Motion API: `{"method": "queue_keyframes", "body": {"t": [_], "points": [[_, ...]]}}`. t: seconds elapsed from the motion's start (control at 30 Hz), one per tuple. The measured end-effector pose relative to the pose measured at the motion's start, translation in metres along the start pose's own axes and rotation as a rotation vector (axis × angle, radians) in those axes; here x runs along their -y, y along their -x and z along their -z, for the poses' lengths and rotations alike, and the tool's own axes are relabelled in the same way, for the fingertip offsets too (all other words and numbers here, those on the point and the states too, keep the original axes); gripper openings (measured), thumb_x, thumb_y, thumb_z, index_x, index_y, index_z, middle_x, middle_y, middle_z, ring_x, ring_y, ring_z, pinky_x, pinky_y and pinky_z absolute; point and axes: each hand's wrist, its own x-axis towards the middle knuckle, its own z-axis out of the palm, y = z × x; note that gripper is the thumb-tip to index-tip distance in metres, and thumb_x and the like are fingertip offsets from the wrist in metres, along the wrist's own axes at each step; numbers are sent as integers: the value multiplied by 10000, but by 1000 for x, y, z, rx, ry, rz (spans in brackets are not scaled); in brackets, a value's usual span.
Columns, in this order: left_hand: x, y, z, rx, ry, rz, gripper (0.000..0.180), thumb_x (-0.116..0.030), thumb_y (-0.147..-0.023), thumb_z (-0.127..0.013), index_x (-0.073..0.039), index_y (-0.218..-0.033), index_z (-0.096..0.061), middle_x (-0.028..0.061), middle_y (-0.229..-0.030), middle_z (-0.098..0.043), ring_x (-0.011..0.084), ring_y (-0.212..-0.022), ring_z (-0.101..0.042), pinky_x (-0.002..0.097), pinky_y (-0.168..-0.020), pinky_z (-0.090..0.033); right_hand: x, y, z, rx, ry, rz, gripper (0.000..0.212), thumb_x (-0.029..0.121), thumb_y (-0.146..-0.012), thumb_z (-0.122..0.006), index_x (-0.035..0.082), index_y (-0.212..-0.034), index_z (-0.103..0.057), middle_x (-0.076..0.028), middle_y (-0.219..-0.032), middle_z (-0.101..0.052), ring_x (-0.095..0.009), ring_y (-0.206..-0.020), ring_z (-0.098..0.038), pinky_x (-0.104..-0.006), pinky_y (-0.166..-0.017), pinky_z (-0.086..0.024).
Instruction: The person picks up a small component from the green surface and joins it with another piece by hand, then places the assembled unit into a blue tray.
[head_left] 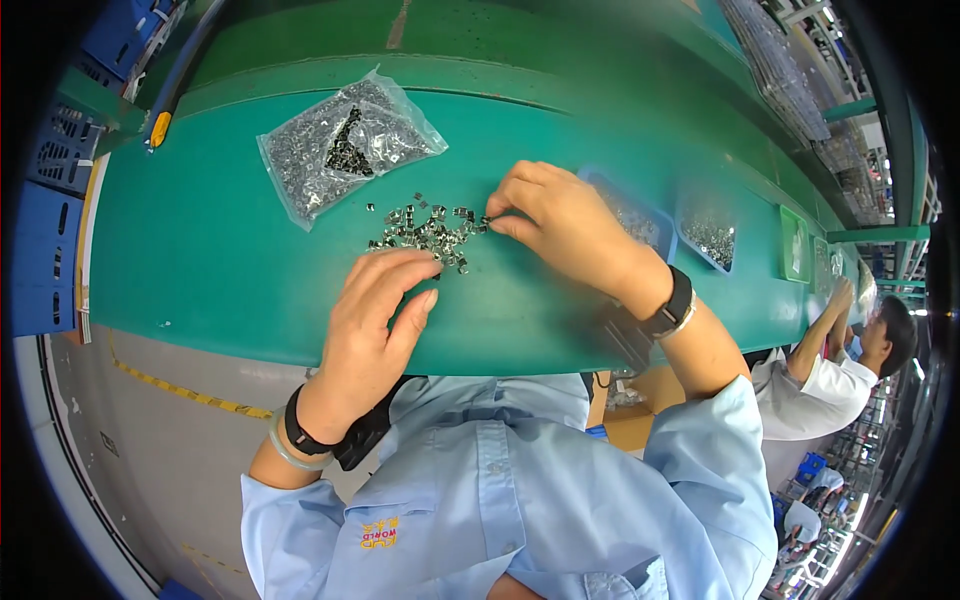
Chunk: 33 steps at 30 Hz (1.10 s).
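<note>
A loose pile of small shiny metal parts (425, 236) lies on the green tabletop (240, 285), between my two hands. At the pile's right edge my right hand (548, 215) is closed, its thumb and fingertips pinching one of the small metal parts (486, 223). On the near left side of the pile is my left hand (372, 315), its thumb apart from the fingers and nothing seen between them. The left fingertips reach the pile's near edge. Beyond the pile lies a clear plastic bag (295, 165) full of similar small metal parts.
To the right stand two blue trays (668, 235) (733, 255) with small parts and a green tray (795, 245). A co-worker in white (825, 385) is at the table farther right. Blue crates (48, 255) stand at the left; a cardboard box (640, 405) is below the table edge.
</note>
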Motion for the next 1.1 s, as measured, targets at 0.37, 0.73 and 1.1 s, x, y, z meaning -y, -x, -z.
{"method": "queue_keyframes", "body": {"t": [0.37, 0.73, 1.1], "points": [[-25, -15, -35, 51, 1000, 538, 203, -163, -917, -571, -7, -1048, -584, 62, -932, -645, 111, -821, -595, 238, -696, -464, 41, 38, 16, -195, -146, 72, 199, 66, -709, -709, 91, -891, -631, -53, -889, -585, -250, -837, -571, -354, -685, -460], [-44, -6, -50, 51, 1289, 607, 197, -147, -916, -566, 4, -1040, -581, 84, -877, -645, 133, -776, -603, 241, -672, -472, 46, 71, -10, -486, -196, 93, 228, 59, -695, -718, 86, -900, -621, -53, -869, -588, -250, -786, -570, -345, -657, -455], [-56, -3, -65, 52, 1329, 657, 184, -166, -921, -560, -4, -1002, -593, 68, -821, -633, 112, -700, -576, 236, -626, -462, 48, 94, -20, -582, -237, 36, 214, 61, -707, -720, 82, -893, -617, -50, -858, -591, -236, -763, -577, -328, -636, -463]]}}
